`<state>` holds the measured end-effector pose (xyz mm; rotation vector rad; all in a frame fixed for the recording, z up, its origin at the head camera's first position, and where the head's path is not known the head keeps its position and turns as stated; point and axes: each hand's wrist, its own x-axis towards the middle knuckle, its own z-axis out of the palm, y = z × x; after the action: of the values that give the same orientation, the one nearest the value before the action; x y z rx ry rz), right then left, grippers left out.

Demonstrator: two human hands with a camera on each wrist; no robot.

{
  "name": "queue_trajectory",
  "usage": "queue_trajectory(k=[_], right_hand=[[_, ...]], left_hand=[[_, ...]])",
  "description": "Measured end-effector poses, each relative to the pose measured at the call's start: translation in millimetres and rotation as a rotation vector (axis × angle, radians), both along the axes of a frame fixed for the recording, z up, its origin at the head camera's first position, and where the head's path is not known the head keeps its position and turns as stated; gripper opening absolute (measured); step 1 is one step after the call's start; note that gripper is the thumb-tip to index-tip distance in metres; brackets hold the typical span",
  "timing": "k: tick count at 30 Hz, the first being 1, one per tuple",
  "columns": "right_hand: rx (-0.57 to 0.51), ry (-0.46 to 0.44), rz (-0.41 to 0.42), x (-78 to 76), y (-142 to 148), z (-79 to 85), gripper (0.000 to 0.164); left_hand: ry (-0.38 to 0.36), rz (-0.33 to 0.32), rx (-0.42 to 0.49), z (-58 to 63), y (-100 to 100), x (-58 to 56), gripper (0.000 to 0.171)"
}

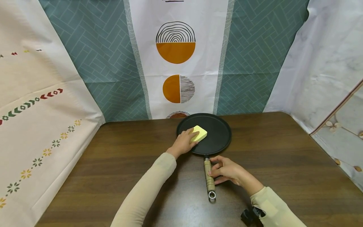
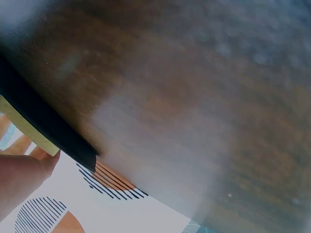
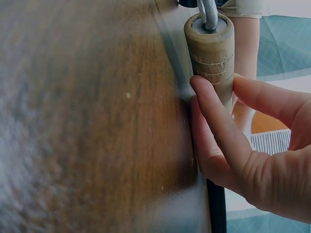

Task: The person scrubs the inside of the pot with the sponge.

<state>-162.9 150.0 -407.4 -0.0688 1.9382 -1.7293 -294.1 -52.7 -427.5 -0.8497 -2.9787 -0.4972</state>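
Note:
A flat black frying pan (image 1: 218, 135) lies on the table, its wooden handle (image 1: 209, 178) pointing toward me and ending in a metal ring (image 1: 211, 195). My left hand (image 1: 182, 143) grips a pale yellow sponge (image 1: 201, 134) on the left part of the pan's surface. In the left wrist view, the sponge (image 2: 29, 127) sits against the dark pan rim (image 2: 48, 119), with fingertips at its edge. My right hand (image 1: 229, 171) holds the handle from the right. The right wrist view shows thumb and fingers on opposite sides of the handle (image 3: 212, 56).
The brown wooden table (image 1: 119, 176) extends to both sides of the pan. Behind it hangs a patterned cloth (image 1: 181, 69), close to the pan's far rim. Patterned cloths hang at the left (image 1: 42, 142) and right (image 1: 326, 78). A black device (image 1: 250, 216) sits by the right sleeve.

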Motion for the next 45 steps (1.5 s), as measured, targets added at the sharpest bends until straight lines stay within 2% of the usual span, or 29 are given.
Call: queue_trajectory(k=[11,18,24,32,45], right_hand=[[-0.001,0.012,-0.012,0.6,-1,-2.8,0.066],[0.006,0.019,-0.011,-0.5,-1,-5.1,0.065],[0.011,0.013,-0.016,-0.9,-2,-5.2,0.065],[0.001,0.006,-0.022,-1.7,-3,-4.3,0.065],[0.003,-0.002,-0.029,-1.5,-3,-1.7,0.064]], left_hand=[[-0.058,-0.032,-0.033,6.5,-2,3.4,0.052],[-0.093,-0.094,-0.009,7.2,-5,7.3,0.050],[-0.103,-0.125,-0.023,7.4,-5,8.9,0.049],[-0.155,-0.191,-0.012,10.0,-2,10.7,0.045],[-0.149,-0.273,-0.025,9.7,10,10.1,0.044]])
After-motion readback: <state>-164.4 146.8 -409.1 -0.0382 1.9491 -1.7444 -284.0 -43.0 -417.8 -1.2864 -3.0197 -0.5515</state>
